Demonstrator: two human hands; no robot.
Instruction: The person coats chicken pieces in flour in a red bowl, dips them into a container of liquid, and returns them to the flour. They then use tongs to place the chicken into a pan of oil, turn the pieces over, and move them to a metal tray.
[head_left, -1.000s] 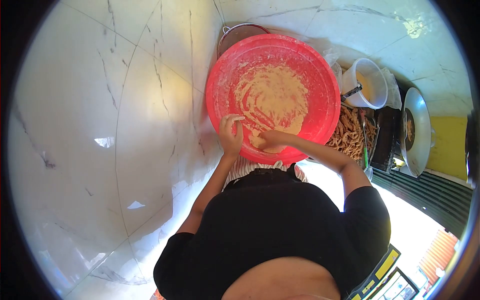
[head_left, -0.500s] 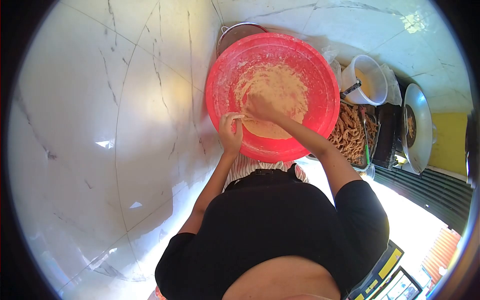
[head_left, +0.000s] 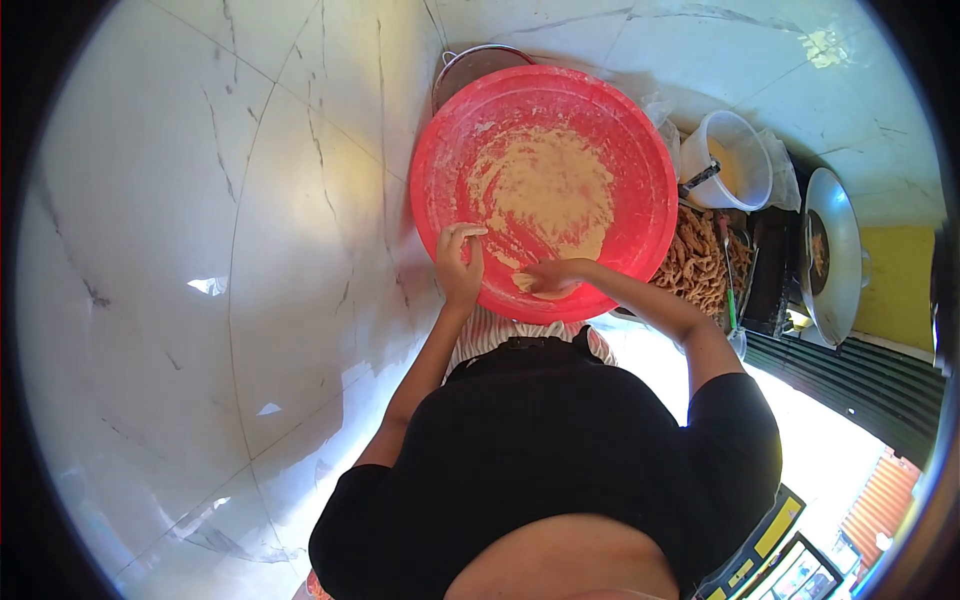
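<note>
A large red basin (head_left: 652, 170) holds a thin spread of pale yellow flour (head_left: 550, 185). My left hand (head_left: 459, 265) is at the basin's near left rim, with fingers bent over the edge and floury tips inside. Low in the basin, by the rim closest to my body, my right hand (head_left: 560, 275) is curled in the flour. Pale yellow powder or paste shows at its fingertips; the exact grip is partly hidden. Between the two hands, streaks of bare red bottom show through the flour.
Brown fried strips (head_left: 690, 260) fill a tray to the right, with green-handled tongs (head_left: 731, 300) on it. Behind stands a clear bucket (head_left: 735, 130) of yellowish liquid. A metal wok (head_left: 845, 260) is farther right. The tiled wall (head_left: 330, 130) borders the left side.
My right hand has moved from the basin's middle toward my body, down to the near rim, leaving a scraped track in the flour. The left hand has stayed at the rim.
</note>
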